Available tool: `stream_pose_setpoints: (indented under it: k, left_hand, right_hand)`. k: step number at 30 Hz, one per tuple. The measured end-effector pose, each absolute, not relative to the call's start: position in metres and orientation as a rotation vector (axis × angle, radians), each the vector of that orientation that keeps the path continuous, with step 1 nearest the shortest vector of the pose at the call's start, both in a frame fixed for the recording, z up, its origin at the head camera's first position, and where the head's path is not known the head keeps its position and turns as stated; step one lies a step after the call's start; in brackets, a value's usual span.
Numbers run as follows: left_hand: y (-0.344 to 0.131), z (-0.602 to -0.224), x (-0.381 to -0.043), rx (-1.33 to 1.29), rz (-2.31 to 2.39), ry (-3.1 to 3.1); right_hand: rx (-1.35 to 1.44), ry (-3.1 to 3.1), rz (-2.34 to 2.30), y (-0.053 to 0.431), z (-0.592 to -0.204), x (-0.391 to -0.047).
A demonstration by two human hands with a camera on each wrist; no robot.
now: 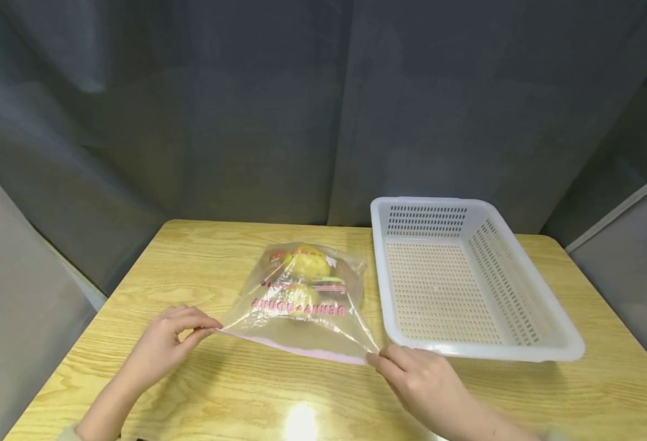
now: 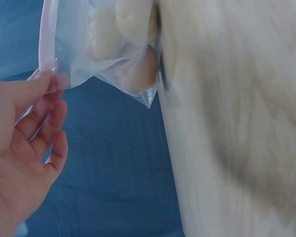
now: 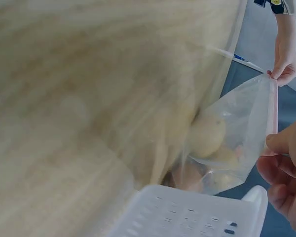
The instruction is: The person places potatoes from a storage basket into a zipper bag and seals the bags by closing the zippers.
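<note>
A clear zip bag (image 1: 279,331) with pink lettering and a pink zip strip holds several rounded yellow and brownish items (image 1: 308,262); their kind is hard to tell through the plastic. My left hand (image 1: 163,346) pinches the left end of the strip between thumb and forefinger, as the left wrist view (image 2: 24,128) also shows. At the strip's other end, my right hand (image 1: 425,383) pinches the corner with thumb and fingers. Between the two hands the bag's edge is drawn out wide, raised toward me, while its filled part lies farther back on the table.
A white perforated plastic basket (image 1: 384,275) stands at the right of the wooden table (image 1: 202,257), close beside the bag and right hand. Dark grey curtains (image 1: 257,110) hang behind the table, with grey panels at both sides.
</note>
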State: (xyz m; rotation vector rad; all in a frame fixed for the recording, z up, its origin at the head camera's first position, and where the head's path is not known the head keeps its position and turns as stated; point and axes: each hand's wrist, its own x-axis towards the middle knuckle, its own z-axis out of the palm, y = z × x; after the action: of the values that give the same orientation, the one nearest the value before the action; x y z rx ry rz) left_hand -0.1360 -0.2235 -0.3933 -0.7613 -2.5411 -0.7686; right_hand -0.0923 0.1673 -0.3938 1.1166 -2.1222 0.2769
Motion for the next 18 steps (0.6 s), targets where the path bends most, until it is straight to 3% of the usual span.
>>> stream_pose_setpoints:
  k: [18]
  left_hand:
    - [-0.224,-0.424,-0.131,-0.828,-0.831,-2.633]
  right_hand:
    - [1.151,-2.217,0.361,0.17,-0.433,-0.09]
